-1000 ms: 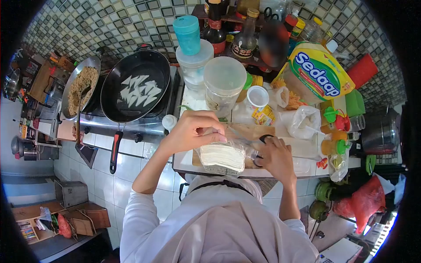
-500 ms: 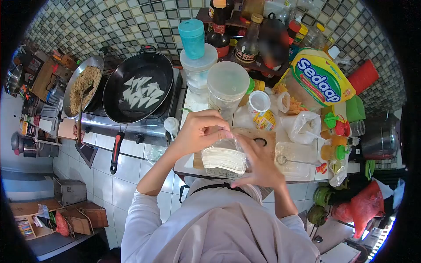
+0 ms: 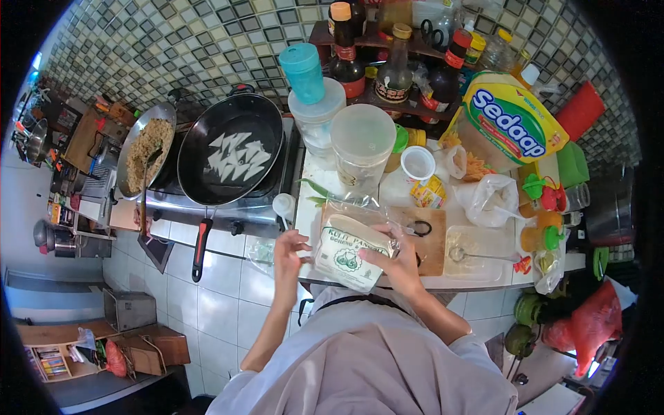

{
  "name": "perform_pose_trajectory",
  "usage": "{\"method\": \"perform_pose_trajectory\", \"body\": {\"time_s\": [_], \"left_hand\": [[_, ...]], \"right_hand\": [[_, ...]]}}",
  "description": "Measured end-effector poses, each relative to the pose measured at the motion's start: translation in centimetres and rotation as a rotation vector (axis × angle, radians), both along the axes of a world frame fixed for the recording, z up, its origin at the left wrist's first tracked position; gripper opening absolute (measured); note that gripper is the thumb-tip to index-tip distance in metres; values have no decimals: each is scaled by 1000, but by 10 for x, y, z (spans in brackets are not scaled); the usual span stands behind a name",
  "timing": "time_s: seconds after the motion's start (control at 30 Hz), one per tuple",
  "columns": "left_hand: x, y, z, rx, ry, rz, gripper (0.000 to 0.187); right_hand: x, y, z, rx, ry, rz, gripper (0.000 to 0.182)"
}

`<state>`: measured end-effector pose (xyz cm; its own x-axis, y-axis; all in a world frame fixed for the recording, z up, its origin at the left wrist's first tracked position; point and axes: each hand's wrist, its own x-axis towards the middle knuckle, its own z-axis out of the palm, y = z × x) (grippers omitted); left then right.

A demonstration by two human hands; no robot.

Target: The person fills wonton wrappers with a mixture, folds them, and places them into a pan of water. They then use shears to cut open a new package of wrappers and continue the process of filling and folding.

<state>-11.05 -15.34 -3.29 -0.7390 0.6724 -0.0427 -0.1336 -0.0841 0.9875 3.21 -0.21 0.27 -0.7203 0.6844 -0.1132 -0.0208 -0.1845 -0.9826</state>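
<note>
My right hand (image 3: 395, 268) grips the side of a clear plastic packet of wonton wrappers (image 3: 349, 243), thumb across its printed green face. The packet tilts over the front of the wooden cutting board (image 3: 432, 252), its loose clear end spread toward the back. Just left of the packet, my left hand (image 3: 289, 257) is held up with fingers loosely bent and apart, holding nothing. A black loop (image 3: 420, 227) lies on the board, its other part hidden. To the right, a clear tray (image 3: 477, 273) holds a metal spoon (image 3: 487, 256).
On the stove at left, a black frying pan (image 3: 200, 162) holds white triangular pieces. Behind it, a second pan (image 3: 126, 181) contains brown crumbly food and a ladle. Lidded tubs (image 3: 362, 149), a white cup (image 3: 418, 163), a Sedaap pouch (image 3: 508, 128) and bottles (image 3: 346, 66) crowd the counter's back.
The packet has turned from its edge to its printed face. My left hand has let go of its top and moved down left; my right hand keeps hold. The view has shifted slightly.
</note>
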Motion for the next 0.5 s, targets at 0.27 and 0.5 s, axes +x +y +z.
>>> {"method": "perform_pose_trajectory", "body": {"time_s": [0.27,0.5], "left_hand": [[32,7,11,140,-385,195,69],[12,10,-4,-69,-427,175,45]], "right_hand": [[-15,-22,-3,-608,176,-119,39],[-8,-31,-13,-256,190,91,63]]}}
